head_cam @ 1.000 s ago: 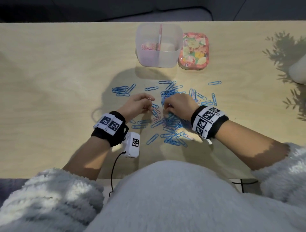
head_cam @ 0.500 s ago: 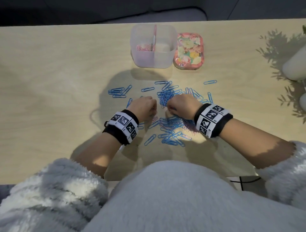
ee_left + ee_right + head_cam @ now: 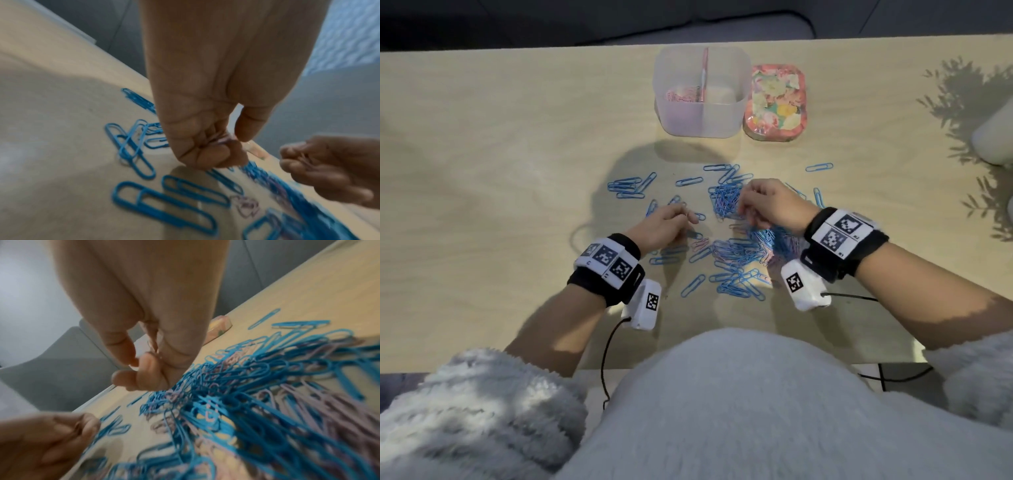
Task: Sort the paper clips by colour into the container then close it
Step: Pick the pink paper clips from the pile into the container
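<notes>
Your left hand (image 3: 666, 224) sits low over the bench (image 3: 482, 192), fingers curled tight; the left wrist view shows a few pink clips (image 3: 223, 140) pinched in them. Your right hand (image 3: 770, 205) hovers just to its right over the clip pile (image 3: 736, 246), thumb and forefinger pinched together on something thin and pale that I cannot make out.

The pile lies between and under your 2 hands, mostly blue with pink ones tangled in; too many to count. About 6 loose blue clips (image 3: 628, 186) lie ahead and left of your left hand, and 1 stray blue clip (image 3: 819, 167) lies ahead and right of your right hand.

Ahead of both hands, well apart from the pile, stands 1 clear container (image 3: 702, 116) with 2 compartments: pink clips lie in the left one, and the right one shows no clips I can make out. Touching its right side lies 1 flowered lid (image 3: 777, 102), so the container is open. Both sit near the far edge of the bench.

Left of your left hand the bench is bare wood out to the edge. At the far right edge stands 1 white object (image 3: 996, 137).
</notes>
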